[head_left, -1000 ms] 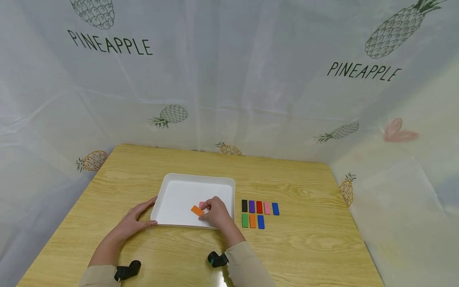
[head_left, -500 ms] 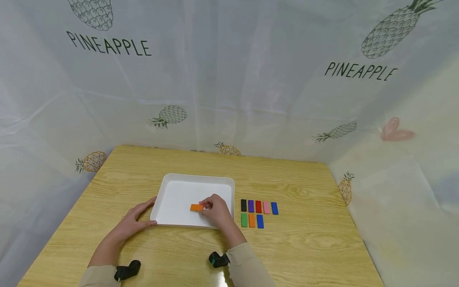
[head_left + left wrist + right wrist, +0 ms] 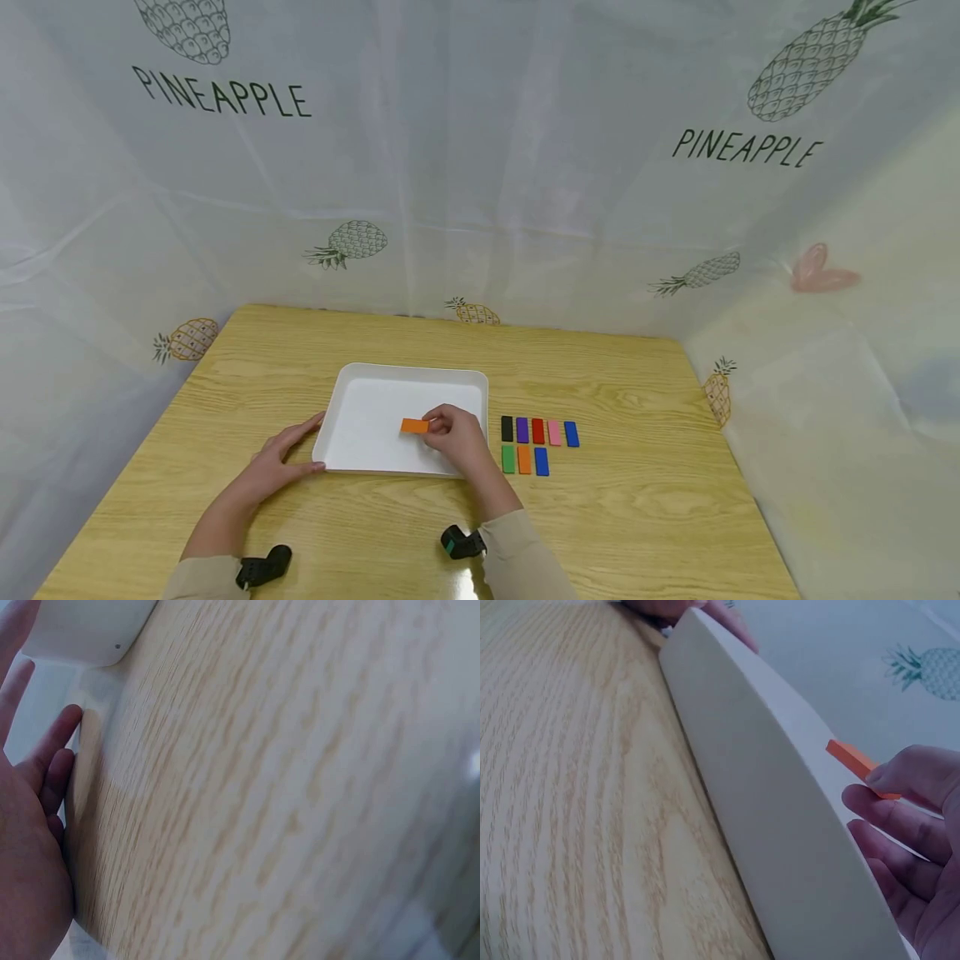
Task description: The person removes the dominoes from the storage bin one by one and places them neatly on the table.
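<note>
Over the white tray (image 3: pixel 375 417), my right hand (image 3: pixel 456 435) pinches a small orange rectangular tile (image 3: pixel 414 426) between thumb and fingers. The tile points to the left, its right end covered by the fingertips. In the right wrist view the orange tile (image 3: pixel 855 760) shows above the tray's wall (image 3: pixel 757 787), its long side sloping. My left hand (image 3: pixel 276 465) rests at the tray's left side, thumb and fingers spread with tips at the rim. In the left wrist view the fingers of that hand (image 3: pixel 52 757) lie beside a corner of the tray (image 3: pixel 90 630).
Right of the tray, two rows of coloured tiles lie on the wooden table (image 3: pixel 637 500). The back row runs from a black tile (image 3: pixel 507 428) to a blue tile (image 3: pixel 572 434); the front row starts with a green tile (image 3: pixel 508 459). A pineapple-printed curtain (image 3: pixel 480 167) surrounds the table.
My right hand has turned the orange tile from slanted to level and shifted it slightly back. A bit of pink beside the fingers has gone out of sight. The left hand stays put.
</note>
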Available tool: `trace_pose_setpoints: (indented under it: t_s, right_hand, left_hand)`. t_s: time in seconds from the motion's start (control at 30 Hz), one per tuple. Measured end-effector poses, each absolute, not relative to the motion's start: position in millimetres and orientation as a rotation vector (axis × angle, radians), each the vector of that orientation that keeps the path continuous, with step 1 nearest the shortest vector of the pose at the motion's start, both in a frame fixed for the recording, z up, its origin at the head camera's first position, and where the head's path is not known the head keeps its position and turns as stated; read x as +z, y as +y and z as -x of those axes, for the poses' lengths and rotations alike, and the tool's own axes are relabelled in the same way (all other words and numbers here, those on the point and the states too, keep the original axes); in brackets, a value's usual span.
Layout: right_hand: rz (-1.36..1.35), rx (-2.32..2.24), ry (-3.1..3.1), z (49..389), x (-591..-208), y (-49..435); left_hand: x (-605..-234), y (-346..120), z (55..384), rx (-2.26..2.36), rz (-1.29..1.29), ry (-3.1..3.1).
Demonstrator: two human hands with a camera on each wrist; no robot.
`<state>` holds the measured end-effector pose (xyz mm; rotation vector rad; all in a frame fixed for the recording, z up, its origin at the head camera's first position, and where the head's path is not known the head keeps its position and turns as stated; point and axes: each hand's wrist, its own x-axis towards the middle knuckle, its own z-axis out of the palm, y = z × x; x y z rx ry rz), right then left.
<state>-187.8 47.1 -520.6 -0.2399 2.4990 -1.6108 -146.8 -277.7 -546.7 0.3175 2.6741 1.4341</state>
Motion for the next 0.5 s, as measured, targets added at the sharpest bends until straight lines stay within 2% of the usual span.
trace_pose_setpoints:
  t_s: [0.5]
  right_hand:
    - [0.119, -1.893, 2.314, 172, -514, 70]
  left_hand:
    - [-547, -279, 146, 1.418, -0.303, 2.671]
